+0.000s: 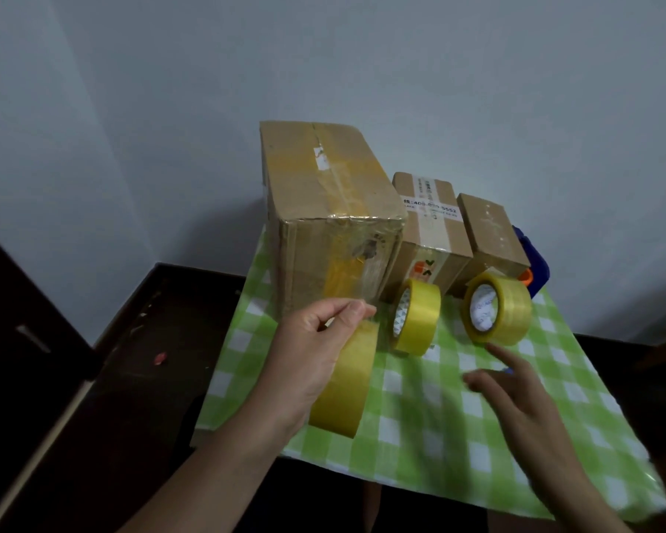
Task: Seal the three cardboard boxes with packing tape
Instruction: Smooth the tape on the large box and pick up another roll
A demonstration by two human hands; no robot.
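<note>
Three cardboard boxes stand in a row at the back of the table: a large box on the left, a medium box with a white label in the middle, a small box on the right. My left hand holds a yellow tape roll low in front of the large box, thumb and forefinger pinched at the tape's loose end. Two more rolls stand on edge: a yellow roll and a clearer roll. My right hand hovers open and blurred below the clearer roll.
A green-and-white checked cloth covers the small table. A blue object with an orange part lies behind the small box. Dark furniture with a small red scrap stands to the left. A pale wall rises behind.
</note>
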